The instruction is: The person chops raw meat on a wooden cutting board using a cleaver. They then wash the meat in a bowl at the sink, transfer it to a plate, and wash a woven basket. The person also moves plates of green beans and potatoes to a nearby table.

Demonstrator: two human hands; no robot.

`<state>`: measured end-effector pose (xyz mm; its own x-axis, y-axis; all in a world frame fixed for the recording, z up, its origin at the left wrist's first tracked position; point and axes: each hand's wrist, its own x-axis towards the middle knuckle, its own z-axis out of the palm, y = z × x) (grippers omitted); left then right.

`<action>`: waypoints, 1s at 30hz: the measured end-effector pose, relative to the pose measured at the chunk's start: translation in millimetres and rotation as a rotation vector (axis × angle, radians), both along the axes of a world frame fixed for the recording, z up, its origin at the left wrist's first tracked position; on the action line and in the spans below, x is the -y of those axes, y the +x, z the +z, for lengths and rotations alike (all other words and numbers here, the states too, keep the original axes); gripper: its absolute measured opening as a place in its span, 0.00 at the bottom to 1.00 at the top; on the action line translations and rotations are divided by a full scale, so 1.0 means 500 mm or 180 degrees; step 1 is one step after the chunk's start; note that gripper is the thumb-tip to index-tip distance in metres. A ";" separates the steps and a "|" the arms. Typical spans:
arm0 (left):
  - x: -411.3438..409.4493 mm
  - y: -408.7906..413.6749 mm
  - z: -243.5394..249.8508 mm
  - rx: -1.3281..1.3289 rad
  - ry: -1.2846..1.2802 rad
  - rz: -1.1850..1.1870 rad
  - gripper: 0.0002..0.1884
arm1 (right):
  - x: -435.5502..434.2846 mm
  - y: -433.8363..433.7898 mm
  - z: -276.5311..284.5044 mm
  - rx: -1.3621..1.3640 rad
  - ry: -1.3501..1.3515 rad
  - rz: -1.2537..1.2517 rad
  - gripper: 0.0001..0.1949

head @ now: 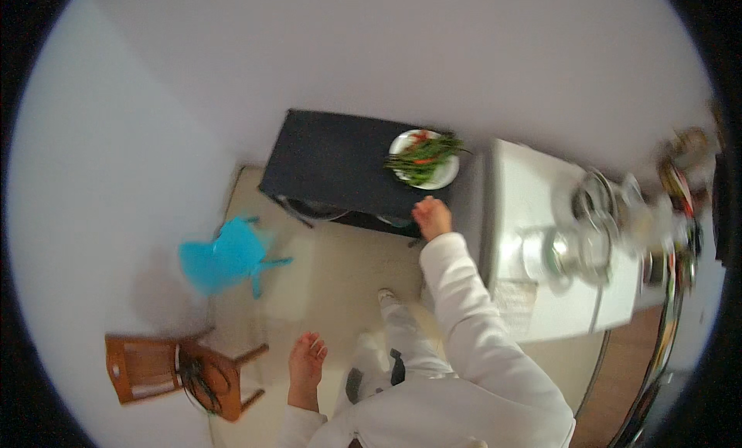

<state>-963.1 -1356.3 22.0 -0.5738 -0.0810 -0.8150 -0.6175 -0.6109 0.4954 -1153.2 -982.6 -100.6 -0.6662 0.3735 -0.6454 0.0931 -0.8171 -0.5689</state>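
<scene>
My right hand [432,217] is over the front edge of a black table [336,152], just below a white plate [447,174] in the picture. Its fingers are loosely bent and blurred, with nothing visible in them. Long green vegetables [422,163] lie across the plate, with some red pieces [421,136] among them that may be peppers. Low on the left, my left hand [307,358] hangs over the floor beside my legs. It holds nothing, and its fingers are slightly apart.
A white-topped counter or appliance [522,199] stands at right, bearing blurred glass vessels [594,248] and a sheet [516,304]. At left are a small blue chair [223,257] and a wooden chair [145,370] with a dark coiled item [200,375]. Round pans [316,210] sit under the tabletop.
</scene>
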 end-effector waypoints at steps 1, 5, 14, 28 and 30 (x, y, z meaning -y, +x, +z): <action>0.015 -0.014 -0.011 0.0058 -0.0071 -0.0201 0.10 | 0.020 0.030 0.034 -0.0550 -0.0005 0.0117 0.05; 0.043 -0.118 -0.051 0.0047 0.0172 -0.1068 0.14 | 0.092 0.177 0.189 -0.0827 0.0060 -0.0027 0.07; -0.055 -0.321 -0.028 -0.0256 0.0151 -0.1825 0.11 | 0.006 0.441 0.326 -0.0132 0.0400 -0.1413 0.09; -0.692 -0.174 0.035 -0.0117 0.0417 -0.2236 0.10 | -0.913 0.554 0.195 -0.0150 0.0928 -0.2666 0.09; -0.738 -0.146 0.051 -0.0221 0.0271 -0.2329 0.12 | -1.020 0.529 0.172 -0.0074 0.0761 -0.2711 0.09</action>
